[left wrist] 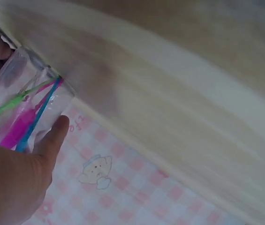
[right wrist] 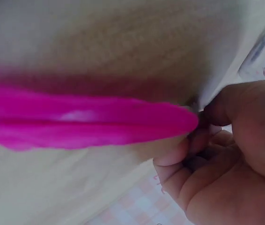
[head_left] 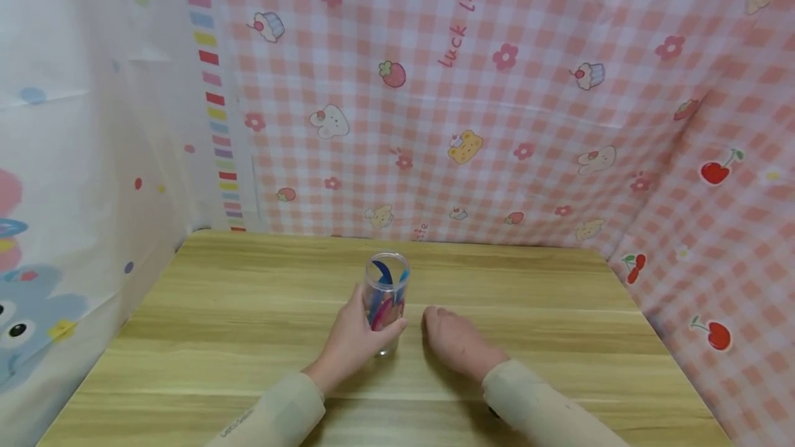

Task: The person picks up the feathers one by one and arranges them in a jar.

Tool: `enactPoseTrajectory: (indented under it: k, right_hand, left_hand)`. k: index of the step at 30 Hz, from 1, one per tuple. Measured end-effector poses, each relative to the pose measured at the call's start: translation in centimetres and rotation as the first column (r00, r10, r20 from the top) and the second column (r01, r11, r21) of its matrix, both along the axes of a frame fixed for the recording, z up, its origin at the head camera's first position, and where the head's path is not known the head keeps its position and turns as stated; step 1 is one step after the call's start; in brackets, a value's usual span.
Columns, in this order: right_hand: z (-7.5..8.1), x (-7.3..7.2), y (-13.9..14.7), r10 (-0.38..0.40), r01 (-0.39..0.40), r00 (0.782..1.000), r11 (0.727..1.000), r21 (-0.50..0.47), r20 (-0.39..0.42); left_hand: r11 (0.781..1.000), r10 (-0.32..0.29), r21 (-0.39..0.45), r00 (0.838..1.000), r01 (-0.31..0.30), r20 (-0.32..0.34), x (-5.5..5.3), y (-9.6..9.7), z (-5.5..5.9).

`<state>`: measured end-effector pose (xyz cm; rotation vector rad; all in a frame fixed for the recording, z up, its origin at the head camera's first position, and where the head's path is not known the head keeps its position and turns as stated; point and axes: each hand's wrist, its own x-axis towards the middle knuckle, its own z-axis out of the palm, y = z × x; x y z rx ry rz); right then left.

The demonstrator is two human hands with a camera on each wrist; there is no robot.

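Observation:
My left hand [head_left: 357, 336] grips a tall clear plastic cup [head_left: 388, 286], thumb at the near side and fingers round the far side. Inside it stand several long, slim coloured pieces; blue, pink and green ones [left wrist: 5, 108] show in the left wrist view, their thin ends meeting near the bottom. To the right of the cup, my right hand [head_left: 458, 340] is low over the table with its fingers curled. In the right wrist view its thumb and fingers pinch the end of a bright pink feather-shaped piece [right wrist: 90, 121], which the hand hides from the head view.
The wood-grain table [head_left: 261, 281] fills the lower part of the head view. A pink checked cloth [head_left: 447, 102] hangs behind it and on the right, and a white patterned cloth [head_left: 81, 157] hangs on the left. Cream sleeves [head_left: 276, 409] cover both forearms.

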<state>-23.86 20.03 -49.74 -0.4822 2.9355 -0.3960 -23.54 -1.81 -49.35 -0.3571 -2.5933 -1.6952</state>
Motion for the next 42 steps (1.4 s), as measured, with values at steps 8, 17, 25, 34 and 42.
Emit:
enactPoseTrajectory:
  k: [8, 17, 25, 34, 42]
  right_hand:
    - [0.1, -0.6, -0.3, -0.005, 0.000, 0.997, 0.998, -0.067, -0.072]
    - [9.2, -1.5, -0.6, -0.329, 0.053, 0.860, 0.818, -0.573, -0.390]
    - [15.3, 0.0, -3.5, -0.352, -0.182, 0.839, 0.539, -0.822, -0.416]
    - [15.7, 0.7, -4.0, -0.338, -0.259, 0.793, 0.566, -0.783, -0.507]
    - [13.4, 0.6, -4.8, -0.183, -0.269, 0.812, 0.726, -0.633, -0.555]
  left_hand:
    - [1.000, -0.006, 0.006, 1.000, 0.006, -0.005, 0.1, -0.2, 0.1]
    - [1.000, -0.005, -0.020, 1.000, 0.005, 0.003, 0.0, -0.3, 0.0]
    - [1.000, -0.012, -0.012, 1.000, 0.013, 0.012, 0.1, -0.3, 0.5]
    - [0.999, -0.032, -0.003, 0.999, 0.032, 0.027, 0.0, -0.1, 0.3]
    - [0.999, -0.031, -0.005, 0.999, 0.031, 0.010, -0.1, -0.3, 0.5]
